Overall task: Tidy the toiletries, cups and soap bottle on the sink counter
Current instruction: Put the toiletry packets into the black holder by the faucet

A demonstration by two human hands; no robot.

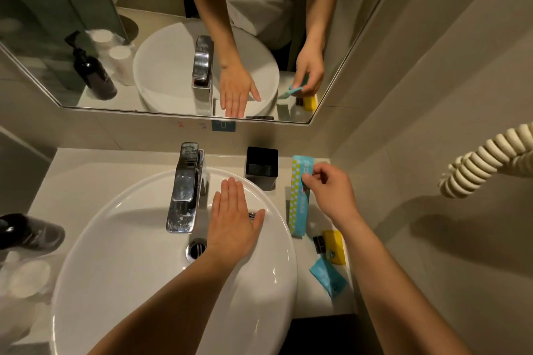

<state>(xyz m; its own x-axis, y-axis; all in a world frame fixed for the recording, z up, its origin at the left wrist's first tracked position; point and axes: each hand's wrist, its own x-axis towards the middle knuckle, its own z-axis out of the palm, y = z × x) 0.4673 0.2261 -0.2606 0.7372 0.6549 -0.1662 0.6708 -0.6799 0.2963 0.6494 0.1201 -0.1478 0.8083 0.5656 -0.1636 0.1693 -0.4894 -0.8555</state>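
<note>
Head view: nearest the person, well left of the left hand (235, 220), two blurred cups (26, 279) stood on the counter (86, 181), with the dark soap bottle (28, 232) just beyond them. On the other side, below the right hand (331, 193) and close by its forearm, lay a teal sachet (328, 277), then a yellow packet (334, 246) with a small black item (318, 243) touching it. The left hand was spread flat, fingers straight and together, thumb out, over the basin (129, 239), holding nothing; the drain (197, 249) sat by its wrist and the tap (186, 187) just to its left. The right hand had its fingers curled, thumb and forefinger pinching a long teal packet (300, 204) towards its far end. Between the two hands and a little farther back stood a black holder (262, 166). Beyond everything, the mirror (144, 8) repeated both hands.
</note>
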